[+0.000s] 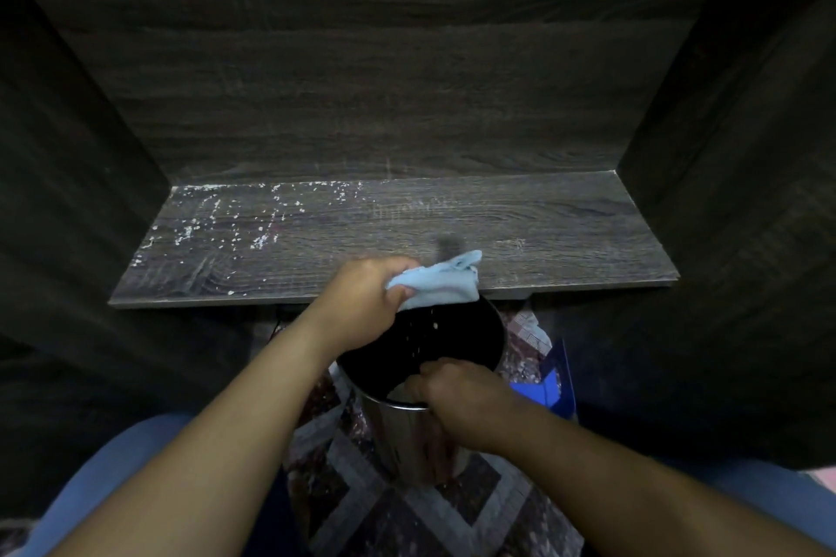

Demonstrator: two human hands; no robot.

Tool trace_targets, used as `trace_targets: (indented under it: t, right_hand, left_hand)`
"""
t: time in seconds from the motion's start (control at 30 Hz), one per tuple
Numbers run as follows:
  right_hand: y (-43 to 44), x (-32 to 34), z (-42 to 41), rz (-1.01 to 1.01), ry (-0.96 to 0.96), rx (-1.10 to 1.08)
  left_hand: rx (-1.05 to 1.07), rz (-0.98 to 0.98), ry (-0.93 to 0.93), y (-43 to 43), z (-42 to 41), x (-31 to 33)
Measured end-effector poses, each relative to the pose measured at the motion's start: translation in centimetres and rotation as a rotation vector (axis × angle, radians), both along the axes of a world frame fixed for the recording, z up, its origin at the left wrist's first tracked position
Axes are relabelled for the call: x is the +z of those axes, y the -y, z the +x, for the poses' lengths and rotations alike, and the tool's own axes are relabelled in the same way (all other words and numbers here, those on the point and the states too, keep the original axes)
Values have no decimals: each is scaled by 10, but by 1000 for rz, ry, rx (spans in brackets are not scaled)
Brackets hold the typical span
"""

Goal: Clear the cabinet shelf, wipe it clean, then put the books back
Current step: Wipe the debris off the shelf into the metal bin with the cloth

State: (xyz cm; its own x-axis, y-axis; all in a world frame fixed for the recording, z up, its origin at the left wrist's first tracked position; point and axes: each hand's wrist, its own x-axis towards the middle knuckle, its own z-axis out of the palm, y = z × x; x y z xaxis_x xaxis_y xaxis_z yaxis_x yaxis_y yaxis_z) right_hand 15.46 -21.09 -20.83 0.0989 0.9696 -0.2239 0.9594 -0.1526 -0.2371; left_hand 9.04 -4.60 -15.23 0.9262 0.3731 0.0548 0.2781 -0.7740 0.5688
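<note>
Left grip (362,298), wrist bent, clutches a pale blue cloth (439,287) above the shiny round steel bin (402,439). Right grip (457,393) clasps its near rim.

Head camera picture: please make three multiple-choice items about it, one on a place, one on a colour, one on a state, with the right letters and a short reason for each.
1. Where on the shelf do most white crumbs lie?
A) on its left part
B) on its right part
C) only along the right wall

2. What colour is the cloth in the left hand?
A) red
B) light blue
C) yellow

3. What is the right hand doing?
A) resting flat on the shelf
B) holding a book
C) gripping the rim of the metal bin

Answers:
1 A, the specks cluster on the left, and the right side shows few.
2 B, the cloth is pale blue against the dark wood.
3 C, its fingers curl over the bin's near rim.
</note>
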Motion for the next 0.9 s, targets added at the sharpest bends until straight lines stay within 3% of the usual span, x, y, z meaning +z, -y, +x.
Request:
trace_targets:
  t: [0.13,0.3,0.4,0.5,0.63,0.73,0.9]
  right_hand:
    - [0,0,-1,10,-5,18]
    - [-4,4,0,3,18,6]
    - [-5,4,2,3,15,-5]
    - [-5,4,3,28,22,-16]
    - [-6,3,3,62,36,-22]
    - [-9,3,2,63,34,-16]
    - [-16,4,3,83,30,-24]
  left_hand:
    - [-41,9,74,-3,-5,2]
    - [171,182,276,-11,-4,-6]
    - [242,235,226,-18,-7,-12]
    - [174,239,121,-18,-9,-12]
    - [120,96,-17,-23,-11,0]
    - [132,66,45,-19,-18,5]
    - [282,198,194,-30,-19,9]
